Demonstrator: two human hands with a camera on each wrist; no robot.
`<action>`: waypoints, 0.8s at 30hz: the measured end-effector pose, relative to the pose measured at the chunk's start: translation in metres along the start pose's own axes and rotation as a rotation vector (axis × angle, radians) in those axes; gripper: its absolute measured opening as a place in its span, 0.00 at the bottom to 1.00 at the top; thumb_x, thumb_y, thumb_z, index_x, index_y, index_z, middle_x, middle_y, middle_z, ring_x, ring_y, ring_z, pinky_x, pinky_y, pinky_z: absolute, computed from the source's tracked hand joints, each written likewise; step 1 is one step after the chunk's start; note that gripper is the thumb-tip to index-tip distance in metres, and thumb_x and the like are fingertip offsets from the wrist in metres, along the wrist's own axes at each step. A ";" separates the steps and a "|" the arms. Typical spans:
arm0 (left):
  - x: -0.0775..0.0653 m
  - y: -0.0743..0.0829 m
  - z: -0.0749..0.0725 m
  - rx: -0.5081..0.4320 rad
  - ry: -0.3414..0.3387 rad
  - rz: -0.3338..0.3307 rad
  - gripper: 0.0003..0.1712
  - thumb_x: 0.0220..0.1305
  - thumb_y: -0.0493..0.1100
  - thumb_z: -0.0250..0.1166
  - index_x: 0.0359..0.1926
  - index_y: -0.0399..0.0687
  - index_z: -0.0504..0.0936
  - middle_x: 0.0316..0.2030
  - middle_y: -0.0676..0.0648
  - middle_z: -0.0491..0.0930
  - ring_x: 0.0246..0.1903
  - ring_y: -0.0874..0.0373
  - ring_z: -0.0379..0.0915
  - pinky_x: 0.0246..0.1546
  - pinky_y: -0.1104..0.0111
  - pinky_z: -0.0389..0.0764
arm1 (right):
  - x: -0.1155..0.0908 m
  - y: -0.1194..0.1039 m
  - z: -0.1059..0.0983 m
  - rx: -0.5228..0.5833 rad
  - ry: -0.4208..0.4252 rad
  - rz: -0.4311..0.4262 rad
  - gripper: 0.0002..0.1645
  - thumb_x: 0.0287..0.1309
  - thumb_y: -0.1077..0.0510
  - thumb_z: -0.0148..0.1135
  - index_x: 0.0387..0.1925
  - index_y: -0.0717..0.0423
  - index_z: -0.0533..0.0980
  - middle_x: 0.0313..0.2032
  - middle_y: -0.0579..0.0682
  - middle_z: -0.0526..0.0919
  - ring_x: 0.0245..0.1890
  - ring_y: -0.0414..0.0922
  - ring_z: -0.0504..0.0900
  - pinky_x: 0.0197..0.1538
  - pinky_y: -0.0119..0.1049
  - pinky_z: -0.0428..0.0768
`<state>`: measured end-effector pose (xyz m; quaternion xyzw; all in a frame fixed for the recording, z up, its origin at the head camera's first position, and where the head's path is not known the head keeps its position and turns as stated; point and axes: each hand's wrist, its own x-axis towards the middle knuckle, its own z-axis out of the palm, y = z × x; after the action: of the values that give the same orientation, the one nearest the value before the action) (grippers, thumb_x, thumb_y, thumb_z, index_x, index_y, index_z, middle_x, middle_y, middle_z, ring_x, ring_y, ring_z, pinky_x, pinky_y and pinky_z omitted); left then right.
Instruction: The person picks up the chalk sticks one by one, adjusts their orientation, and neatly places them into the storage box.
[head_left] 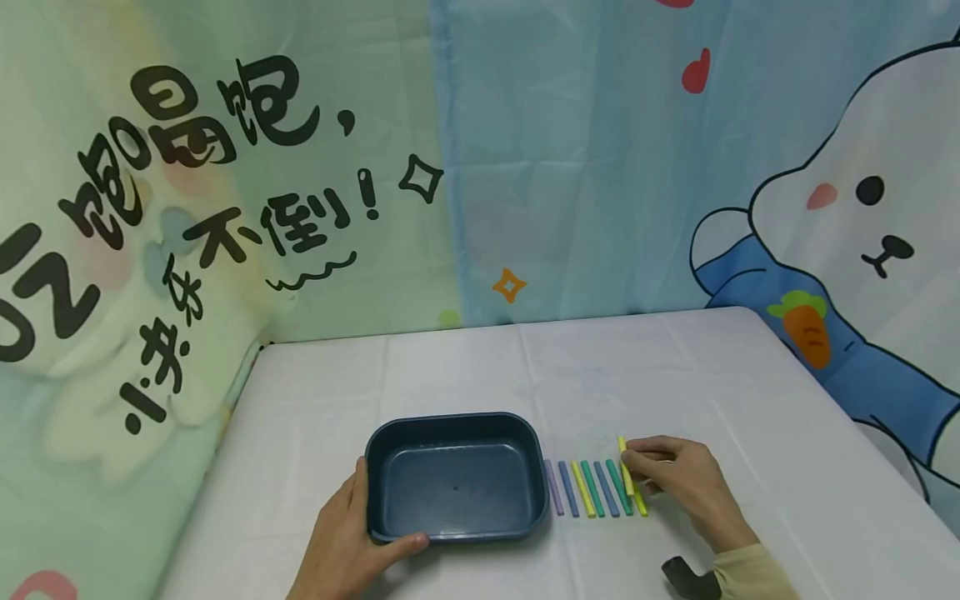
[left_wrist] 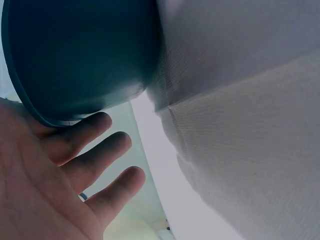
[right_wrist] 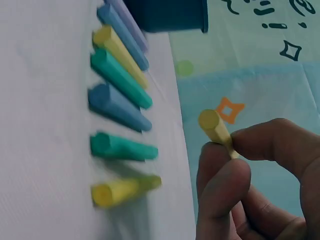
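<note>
A yellow chalk stick point(head_left: 627, 471) is pinched between the thumb and fingers of my right hand point(head_left: 678, 479), raised off the cloth in the right wrist view. Below and beside it lies a row of several chalk sticks, among them a purple one point(head_left: 554, 487), a blue one point(right_wrist: 117, 106), a green one point(right_wrist: 122, 146) and another yellow one point(right_wrist: 125, 190). My left hand point(head_left: 348, 533) holds the near left corner of a dark blue plastic tray point(head_left: 453, 533), thumb along the front and fingers at the left side. In the left wrist view three fingers point(left_wrist: 102, 160) show below the tray wall.
A white cloth point(head_left: 322, 392) covers the table. Printed curtains point(head_left: 525, 167) hang behind and at the left, with a cartoon bear at the right. The row of chalk lies just right of the tray. A dark strap piece point(head_left: 690, 577) sits by the right sleeve.
</note>
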<state>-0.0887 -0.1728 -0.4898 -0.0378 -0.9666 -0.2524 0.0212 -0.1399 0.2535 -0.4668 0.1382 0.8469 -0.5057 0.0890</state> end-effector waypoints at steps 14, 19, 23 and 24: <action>0.000 0.004 0.001 -0.023 -0.027 -0.028 0.79 0.43 0.81 0.70 0.77 0.30 0.50 0.71 0.33 0.64 0.66 0.40 0.66 0.62 0.47 0.72 | -0.006 -0.003 0.021 0.112 -0.005 -0.029 0.32 0.60 0.46 0.73 0.56 0.66 0.80 0.39 0.50 0.87 0.34 0.43 0.83 0.37 0.35 0.83; 0.001 0.004 0.001 -0.019 -0.036 -0.037 0.79 0.42 0.82 0.69 0.78 0.30 0.49 0.71 0.33 0.63 0.67 0.39 0.66 0.62 0.47 0.72 | -0.007 -0.009 0.028 0.145 0.002 -0.047 0.33 0.59 0.44 0.74 0.56 0.64 0.81 0.39 0.50 0.88 0.32 0.45 0.82 0.38 0.35 0.81; 0.000 0.003 0.001 -0.023 -0.028 -0.029 0.79 0.43 0.81 0.69 0.78 0.31 0.49 0.71 0.33 0.63 0.67 0.39 0.66 0.62 0.47 0.72 | -0.008 -0.014 0.037 0.227 -0.013 -0.069 0.32 0.61 0.45 0.72 0.57 0.65 0.80 0.41 0.52 0.88 0.35 0.45 0.84 0.40 0.37 0.83; 0.000 0.002 0.001 -0.022 -0.025 -0.026 0.79 0.43 0.81 0.69 0.78 0.31 0.49 0.71 0.33 0.63 0.67 0.39 0.66 0.62 0.47 0.71 | -0.008 -0.016 0.039 0.255 -0.019 -0.073 0.32 0.61 0.46 0.72 0.57 0.65 0.79 0.41 0.52 0.88 0.36 0.44 0.84 0.40 0.37 0.84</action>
<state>-0.0889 -0.1706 -0.4893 -0.0286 -0.9644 -0.2629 0.0052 -0.1367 0.2109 -0.4699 0.1128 0.7795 -0.6133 0.0602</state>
